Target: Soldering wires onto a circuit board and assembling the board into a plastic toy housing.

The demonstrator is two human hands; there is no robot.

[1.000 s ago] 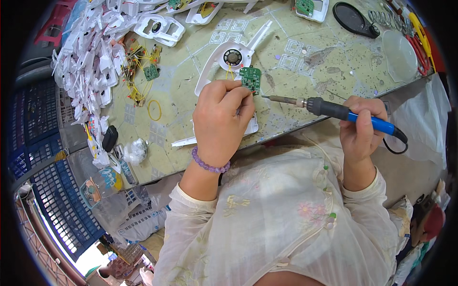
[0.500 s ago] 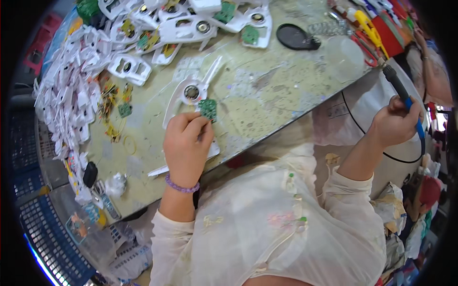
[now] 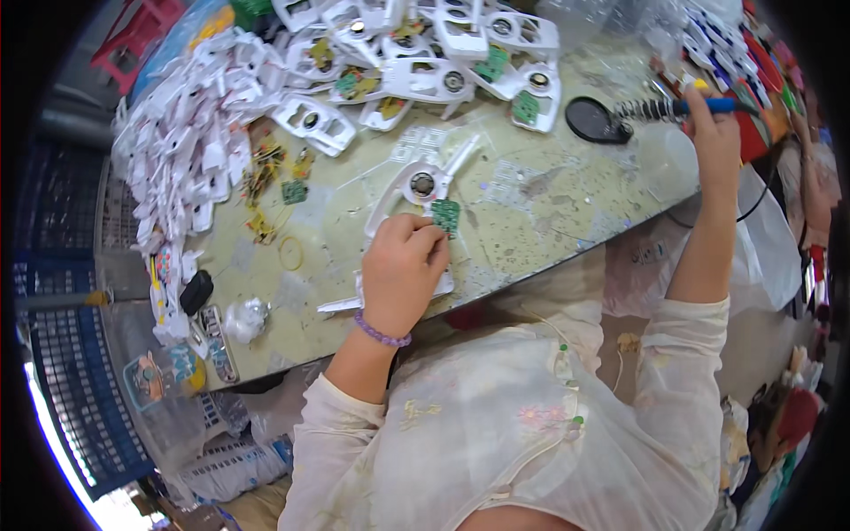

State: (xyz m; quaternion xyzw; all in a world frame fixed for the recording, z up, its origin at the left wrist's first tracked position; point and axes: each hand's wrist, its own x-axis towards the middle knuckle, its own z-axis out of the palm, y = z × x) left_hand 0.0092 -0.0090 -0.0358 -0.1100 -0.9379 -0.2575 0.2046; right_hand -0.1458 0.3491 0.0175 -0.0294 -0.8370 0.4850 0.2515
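My left hand (image 3: 400, 270), a beaded bracelet at its wrist, pinches a small green circuit board (image 3: 446, 217) at its lower edge. That board lies against a white plastic housing (image 3: 452, 171) with a round speaker (image 3: 422, 184) in it; my fingers cover part of the housing. At the right, my right hand (image 3: 717, 137) is closed around the blue handle of a soldering iron (image 3: 722, 104). The iron's front end is inside the wire coil (image 3: 645, 109) of a stand with a black round base (image 3: 589, 119). The iron's tip cannot be made out.
White plastic housings (image 3: 416, 78) lie heaped at the back, and smaller white parts (image 3: 190, 133) pile up at the left. Wired components (image 3: 266, 173) and another green board (image 3: 294, 191) sit between. A translucent tub (image 3: 666, 164) stands near the table's right edge. Blue baskets (image 3: 88, 407) are at far left.
My right hand has moved up and away from me, carrying the soldering iron from beyond the table edge into the coil stand. The left hand still pinches the board. The whole view has shifted.
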